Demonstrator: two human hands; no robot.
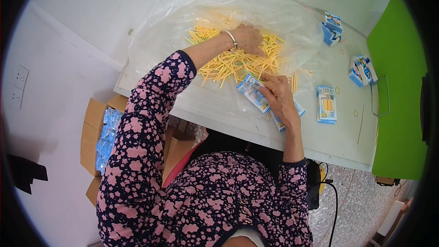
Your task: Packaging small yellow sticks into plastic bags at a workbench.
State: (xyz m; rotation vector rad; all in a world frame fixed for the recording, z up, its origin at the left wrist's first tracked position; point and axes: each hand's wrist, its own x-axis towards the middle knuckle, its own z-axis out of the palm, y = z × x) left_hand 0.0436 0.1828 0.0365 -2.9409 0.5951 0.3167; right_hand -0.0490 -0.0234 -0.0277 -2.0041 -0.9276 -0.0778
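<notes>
A loose heap of thin yellow sticks (pixel 228 66), a few tinged green, lies on a large clear plastic bag (pixel 173 34) spread over the table. My left hand (pixel 249 40), with a silver bangle at the wrist, reaches into the heap; its fingers curl down among the sticks and their tips are hidden. Nearer the front edge, my right hand (pixel 280 99) grips a blue-and-white clear packet (pixel 253 92) between thumb and fingers, its end tilted toward the heap. Beneath that hand a second blue-and-white packet (pixel 278 122) lies partly covered. A few sticks (pixel 294 82) lie apart, right of the heap.
A packet with sticks inside (pixel 326 104) lies to the right on the white table (pixel 219 121). Blue-and-white boxes (pixel 361 70) stand near a green panel (pixel 402 87), with rubber bands (pixel 337 90) about. Low at left, a cardboard box (pixel 91 121) holds many blue packets.
</notes>
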